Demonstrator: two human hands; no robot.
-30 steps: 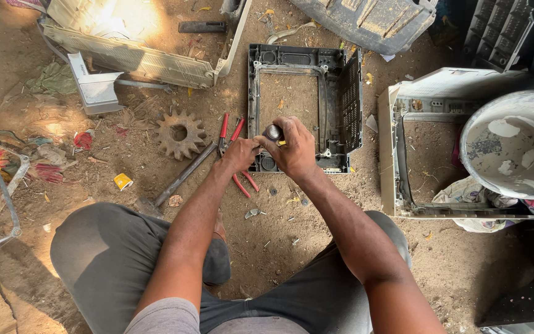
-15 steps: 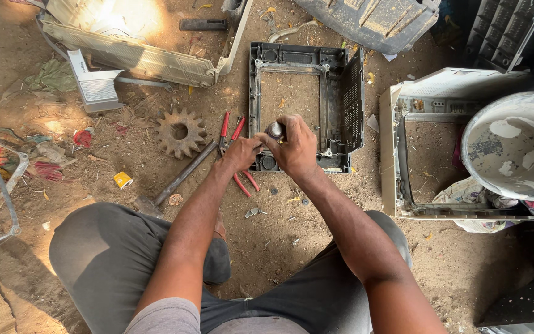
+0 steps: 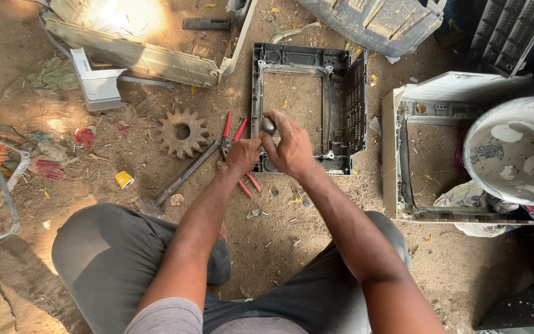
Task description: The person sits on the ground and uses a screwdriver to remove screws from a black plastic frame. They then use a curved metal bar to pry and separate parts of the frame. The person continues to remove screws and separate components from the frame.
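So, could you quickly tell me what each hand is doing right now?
Left hand: closed at the near corner of the dark plastic frame.
Right hand: closed around a dark tool handle.

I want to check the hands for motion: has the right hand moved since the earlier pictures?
No. The right hand stays at the near left corner of the dark frame, gripping a dark handle, as before.

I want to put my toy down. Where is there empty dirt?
Bare dirt lies inside the dark frame, and between the gear and the yellow scrap. Crowded by the hands: pliers, hammer, and screws litter the ground.
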